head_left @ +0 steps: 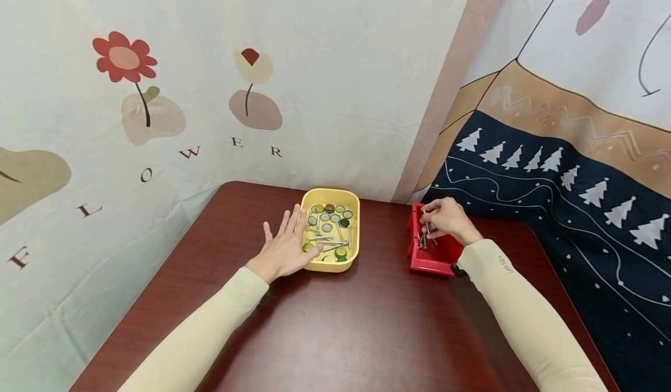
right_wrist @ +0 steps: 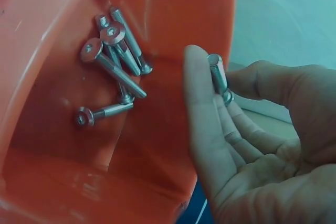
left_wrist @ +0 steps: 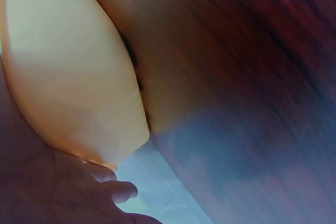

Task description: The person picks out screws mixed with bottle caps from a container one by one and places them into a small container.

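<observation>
Bolt pinched over the red bin

Right of centre in the head view, the right hand (head_left: 449,219) pinches one bolt (right_wrist: 218,75) between thumb and finger at the red bin (head_left: 433,266); loose bolts (right_wrist: 112,68) lie inside. Near the centre, the left hand (head_left: 285,254) spreads straight fingers across the left rim of a yellow tray (head_left: 331,267) of bottle caps (head_left: 327,228) and more bolts, on the brown surface (head_left: 341,334).

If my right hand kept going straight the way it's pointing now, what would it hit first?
By the head view, your right hand, pinching a bolt, would likely first meet the left wall of the red bin. Its height is hard to judge, so it might pass over instead.
</observation>
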Tool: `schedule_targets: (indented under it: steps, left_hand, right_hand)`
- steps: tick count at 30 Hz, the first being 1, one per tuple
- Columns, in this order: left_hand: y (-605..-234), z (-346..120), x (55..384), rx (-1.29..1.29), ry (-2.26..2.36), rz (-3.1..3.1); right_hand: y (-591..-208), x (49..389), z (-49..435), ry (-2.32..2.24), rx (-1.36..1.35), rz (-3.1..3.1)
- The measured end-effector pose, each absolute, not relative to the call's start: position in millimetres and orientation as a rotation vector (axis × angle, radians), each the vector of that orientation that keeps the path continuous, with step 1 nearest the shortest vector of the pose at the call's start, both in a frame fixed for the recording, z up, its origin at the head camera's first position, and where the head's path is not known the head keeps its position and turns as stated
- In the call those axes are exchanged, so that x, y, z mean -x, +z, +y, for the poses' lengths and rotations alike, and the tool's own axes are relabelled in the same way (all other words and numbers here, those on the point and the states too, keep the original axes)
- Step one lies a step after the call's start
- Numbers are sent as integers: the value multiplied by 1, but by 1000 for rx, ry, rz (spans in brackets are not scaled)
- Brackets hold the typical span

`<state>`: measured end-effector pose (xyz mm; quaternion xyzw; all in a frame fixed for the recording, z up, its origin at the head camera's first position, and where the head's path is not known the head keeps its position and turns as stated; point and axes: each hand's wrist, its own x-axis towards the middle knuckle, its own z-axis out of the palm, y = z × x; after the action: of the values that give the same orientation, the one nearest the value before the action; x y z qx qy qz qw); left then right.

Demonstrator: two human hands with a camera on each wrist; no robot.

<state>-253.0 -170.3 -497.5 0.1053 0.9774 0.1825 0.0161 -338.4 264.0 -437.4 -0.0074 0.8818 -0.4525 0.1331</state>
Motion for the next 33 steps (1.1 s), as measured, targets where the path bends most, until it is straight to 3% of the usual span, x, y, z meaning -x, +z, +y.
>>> schedule_targets:
  steps: [19, 33]
  left_hand:
    - [-499, -171, 253, -322, 554, 3026]
    - [-498, -171, 252, -326, 565, 3039]
  right_hand:
    - [-434, 348, 259, -1158, -36, 2470]
    - [-422, 332, 239, -752, 347, 2972]
